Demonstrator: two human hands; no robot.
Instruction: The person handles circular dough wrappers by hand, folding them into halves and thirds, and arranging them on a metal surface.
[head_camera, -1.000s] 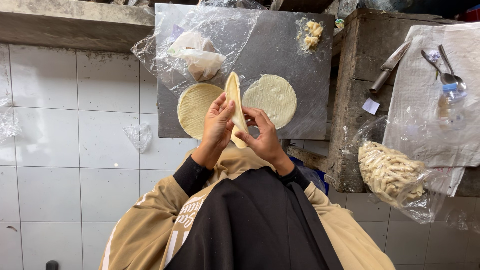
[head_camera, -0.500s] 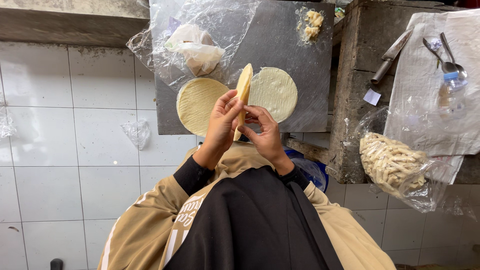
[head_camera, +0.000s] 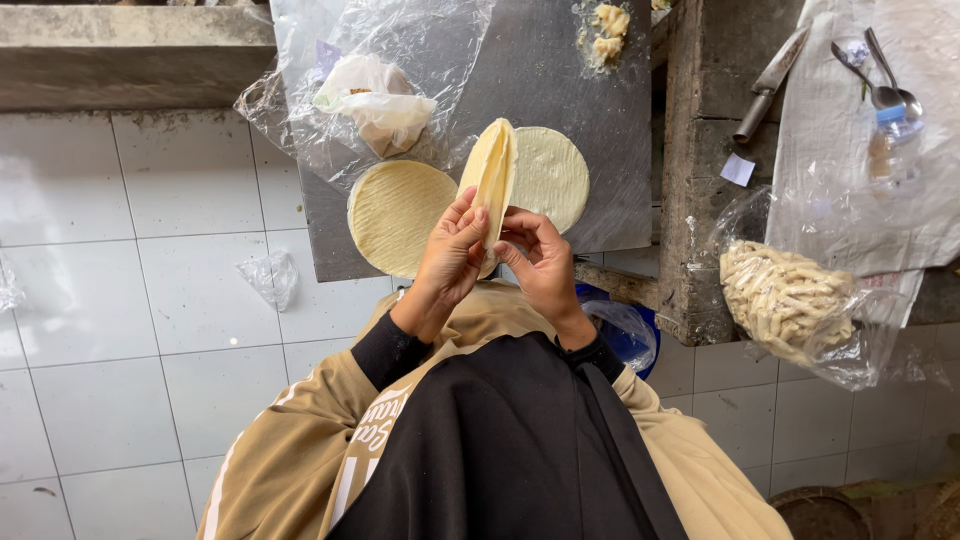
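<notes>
Dough round (head_camera: 490, 175), folded in half, sits pinched between your left hand (head_camera: 452, 250) and right hand (head_camera: 540, 258), both clenched on its lower edge. Since half a second ago it has stood up straighter, the seam now pointing almost away from you, and your hands have barely shifted. It's held just above the near edge of the grey board (head_camera: 560, 90). On the board, a flat round (head_camera: 400, 215) lies just left of the folded one, overhanging the near edge, and another flat round (head_camera: 550, 175) lies just right of it, partly hidden. Plastic bag with a white lump (head_camera: 375, 105) is at the board's far left; filling crumbs (head_camera: 608, 30) at its far right. Right of the board: knife (head_camera: 768, 80), spoons (head_camera: 880, 75), a bag of pale strips (head_camera: 785, 300). Left of the board is white tiled floor (head_camera: 130, 300), open room there.
</notes>
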